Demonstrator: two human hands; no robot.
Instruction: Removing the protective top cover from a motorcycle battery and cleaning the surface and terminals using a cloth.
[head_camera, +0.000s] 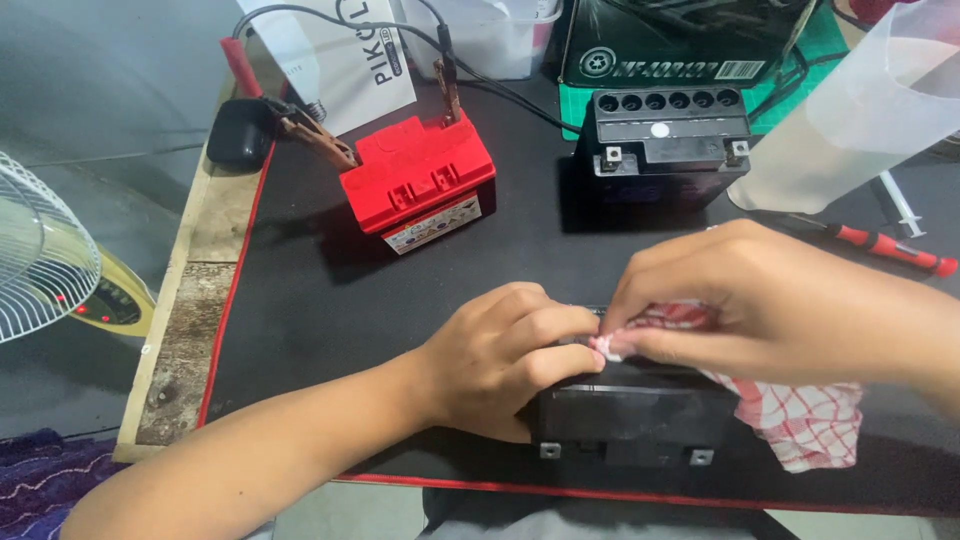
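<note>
1. Left hand (510, 355) clamps the near black battery (630, 420) at the table (330, 290) front edge.
2. Right hand (760, 300) pinches the red-checked cloth (800, 420), pressing it onto the battery top.
3. Wiping step, seemingly; next calls for steady bracing and short strokes.

Bright, even overhead light; soft shadows, sharp focus, slight glare.

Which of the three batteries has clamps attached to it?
The red battery, at the back left of the mat. Clamps grip its top. The black battery behind has none, and the near black one is under both hands.
</note>
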